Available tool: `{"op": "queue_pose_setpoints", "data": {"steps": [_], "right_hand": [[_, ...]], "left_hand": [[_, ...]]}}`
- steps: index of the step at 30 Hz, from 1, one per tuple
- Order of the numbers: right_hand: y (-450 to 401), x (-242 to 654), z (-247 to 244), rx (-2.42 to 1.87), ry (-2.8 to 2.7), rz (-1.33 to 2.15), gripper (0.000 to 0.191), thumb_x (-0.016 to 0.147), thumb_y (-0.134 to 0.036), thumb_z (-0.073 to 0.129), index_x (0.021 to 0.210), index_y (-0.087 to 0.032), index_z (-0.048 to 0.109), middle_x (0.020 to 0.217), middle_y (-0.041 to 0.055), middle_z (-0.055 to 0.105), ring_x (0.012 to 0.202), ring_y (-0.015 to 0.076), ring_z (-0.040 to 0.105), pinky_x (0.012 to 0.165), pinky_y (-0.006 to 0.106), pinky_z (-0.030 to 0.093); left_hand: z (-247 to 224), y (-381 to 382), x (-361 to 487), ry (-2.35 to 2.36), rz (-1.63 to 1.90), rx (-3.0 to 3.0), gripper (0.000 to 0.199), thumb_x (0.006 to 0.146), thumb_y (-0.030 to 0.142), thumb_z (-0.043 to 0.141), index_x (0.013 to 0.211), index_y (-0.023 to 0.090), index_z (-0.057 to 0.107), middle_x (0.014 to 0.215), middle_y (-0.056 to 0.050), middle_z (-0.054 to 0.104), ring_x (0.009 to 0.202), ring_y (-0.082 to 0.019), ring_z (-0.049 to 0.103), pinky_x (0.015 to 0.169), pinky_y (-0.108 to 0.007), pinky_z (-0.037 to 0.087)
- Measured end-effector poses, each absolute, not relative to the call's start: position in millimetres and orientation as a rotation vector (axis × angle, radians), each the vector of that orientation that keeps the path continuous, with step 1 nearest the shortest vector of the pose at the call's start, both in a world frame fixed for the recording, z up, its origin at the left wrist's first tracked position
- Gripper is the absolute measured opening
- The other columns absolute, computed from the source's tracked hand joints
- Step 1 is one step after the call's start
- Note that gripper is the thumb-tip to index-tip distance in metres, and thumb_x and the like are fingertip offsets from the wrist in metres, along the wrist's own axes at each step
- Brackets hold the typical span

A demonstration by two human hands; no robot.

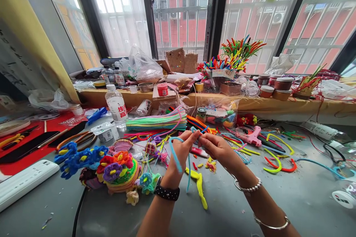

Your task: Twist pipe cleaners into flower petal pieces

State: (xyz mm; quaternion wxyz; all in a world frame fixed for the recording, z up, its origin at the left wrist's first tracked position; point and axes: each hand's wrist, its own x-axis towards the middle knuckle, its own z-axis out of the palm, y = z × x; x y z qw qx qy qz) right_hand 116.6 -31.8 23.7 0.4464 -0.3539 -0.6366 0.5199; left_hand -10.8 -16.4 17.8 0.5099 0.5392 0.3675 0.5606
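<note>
My left hand (pixel 182 152) pinches a light blue pipe cleaner (pixel 172 152) above the middle of the grey table. One end of it loops back over the wrist, and a straight length hangs below the fingers. Close beside it, my right hand (pixel 214 144) has its fingertips closed on the same blue piece. The small part between the fingers is mostly hidden. Under the hands lies a bent yellow pipe cleaner piece (pixel 199 185). To the left stand pipe cleaner flowers (pixel 116 166) in several colours.
A bundle of pastel pipe cleaners (pixel 157 122) lies behind my hands. A pink glue gun (pixel 251 136) rests at the right, near loose coloured strips (pixel 274 161). A water bottle (pixel 116 107) stands back left, and a white power strip (pixel 27 181) lies at the left edge.
</note>
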Motion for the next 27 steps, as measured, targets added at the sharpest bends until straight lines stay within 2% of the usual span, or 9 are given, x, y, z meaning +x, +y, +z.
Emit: {"op": "queue_pose_setpoints", "data": {"steps": [6,14,18,23,27], "right_hand": [[-32,125,29,-0.945,-1.623,1.271,0.028,0.077,-0.041,0.047,0.066,-0.015,0.047,0.048,-0.0082,0.026,0.042,0.0041,0.021,0.037,0.02,0.014],[-41,125,38,-0.846,-1.546,1.501,0.027,0.075,-0.041,0.05,0.065,-0.017,0.043,0.049,-0.0094,0.025,0.04,0.0032,0.016,0.036,0.02,0.011],[-40,135,37,-0.875,-1.573,1.486,0.025,0.076,-0.041,0.049,0.07,-0.017,0.044,0.049,-0.0092,0.028,0.04,0.0037,0.019,0.036,0.019,0.012],[-33,157,36,-1.001,-1.479,1.379,0.031,0.073,-0.043,0.052,0.061,-0.016,0.044,0.045,-0.0091,0.029,0.038,0.0031,0.018,0.035,0.019,0.01],[-31,160,35,-0.876,-1.263,1.429,0.034,0.072,-0.043,0.054,0.055,-0.015,0.047,0.043,-0.0081,0.029,0.038,0.0028,0.02,0.036,0.018,0.014]], "left_hand": [[18,-17,-12,0.967,1.352,1.491,0.027,0.068,0.036,0.058,0.054,0.013,0.055,0.051,0.005,0.031,0.045,-0.004,0.026,0.042,-0.021,0.019],[21,-21,-8,0.731,1.261,1.171,0.028,0.066,0.036,0.06,0.054,0.011,0.055,0.043,0.006,0.035,0.04,-0.002,0.023,0.039,-0.019,0.014],[25,-20,-8,0.738,1.442,0.987,0.024,0.065,0.034,0.062,0.06,0.011,0.059,0.044,0.005,0.043,0.036,0.0,0.023,0.036,-0.017,0.012],[29,-15,-18,0.803,1.699,0.797,0.024,0.062,0.033,0.064,0.056,0.011,0.059,0.043,0.004,0.046,0.035,0.001,0.023,0.035,-0.016,0.015],[31,-14,-24,0.821,1.69,0.759,0.023,0.059,0.03,0.066,0.053,0.01,0.057,0.044,0.004,0.048,0.035,0.001,0.024,0.034,-0.015,0.017]]}}
